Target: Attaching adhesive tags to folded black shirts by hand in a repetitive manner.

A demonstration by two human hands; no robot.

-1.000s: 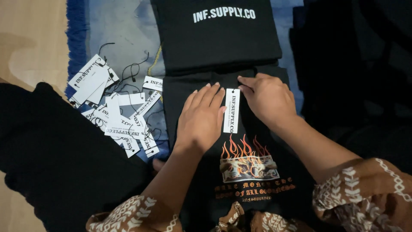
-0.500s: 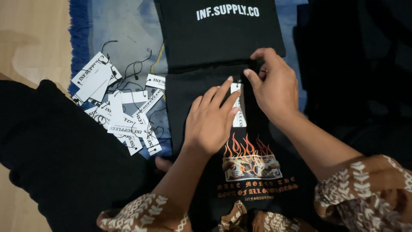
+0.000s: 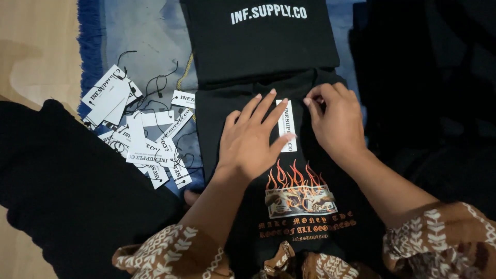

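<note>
A black t-shirt with an orange flame print [image 3: 289, 206] lies folded in front of me. A white paper tag [image 3: 287, 126] lies on it near the collar. My left hand [image 3: 253, 137] rests flat on the shirt, fingers spread, fingertips touching the tag's left edge. My right hand [image 3: 333, 121] sits just right of the tag, fingers curled and pinching at the shirt fabric by the tag's top. Whether it holds the tag's string I cannot tell.
Another folded black shirt with white lettering [image 3: 258, 39] lies just beyond. A pile of several white tags with black strings [image 3: 137, 132] lies to the left on a blue-grey rug [image 3: 144, 36]. Black cloth heaps [image 3: 57, 186] lie at left and right.
My right hand reached up to the shirt's collar edge, then came back down beside the tag. My left hand stayed flat on the shirt, shifting slightly left of the tag.
</note>
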